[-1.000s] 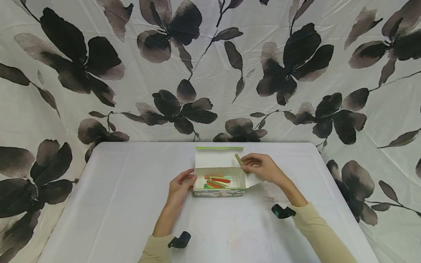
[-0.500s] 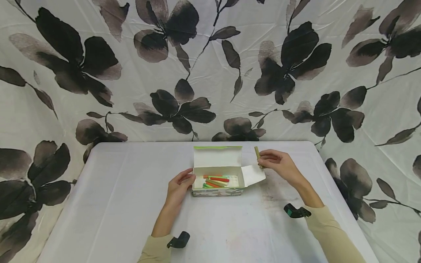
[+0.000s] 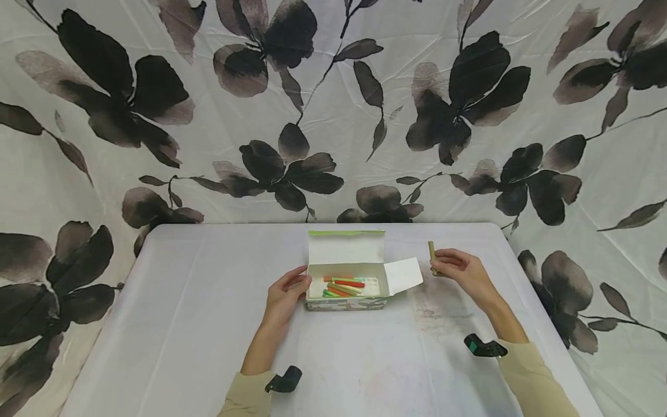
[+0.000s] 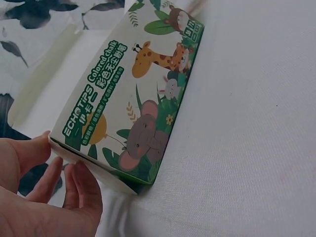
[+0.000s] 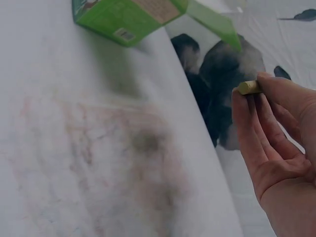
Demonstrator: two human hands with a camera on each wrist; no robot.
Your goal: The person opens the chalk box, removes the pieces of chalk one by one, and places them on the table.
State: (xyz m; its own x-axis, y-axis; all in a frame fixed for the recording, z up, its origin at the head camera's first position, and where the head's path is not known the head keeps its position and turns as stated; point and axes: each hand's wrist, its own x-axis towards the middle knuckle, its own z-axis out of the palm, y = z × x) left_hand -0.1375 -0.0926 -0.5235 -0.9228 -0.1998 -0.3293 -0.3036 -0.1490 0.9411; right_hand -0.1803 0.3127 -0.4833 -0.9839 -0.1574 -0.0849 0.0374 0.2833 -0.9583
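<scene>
An open cardboard chalk box (image 3: 339, 307), printed with cartoon animals and "Colored chalk", stands on the table with its lid (image 3: 346, 248) raised. Orange, red and green chalk sticks (image 3: 344, 287) lie inside. My left hand (image 3: 283, 294) holds the left end of the box; in the left wrist view, thumb and fingers grip its end flap (image 4: 98, 170). Out to the right of the box, my right hand (image 3: 466, 277) pinches a yellowish-green chalk stick (image 3: 431, 252) between thumb and fingertips, held above the table. Its round end shows in the right wrist view.
The box's right side flap (image 3: 403, 275) sticks out towards the right hand. Reddish and dark smudges (image 3: 440, 310) mark the white table (image 3: 187, 324) below that hand. A floral cloth (image 3: 333, 104) hangs behind the table's far edge.
My right hand has carried the chalk stick rightward, away from over the box's right end, and turned it more upright. The left hand has stayed at the box.
</scene>
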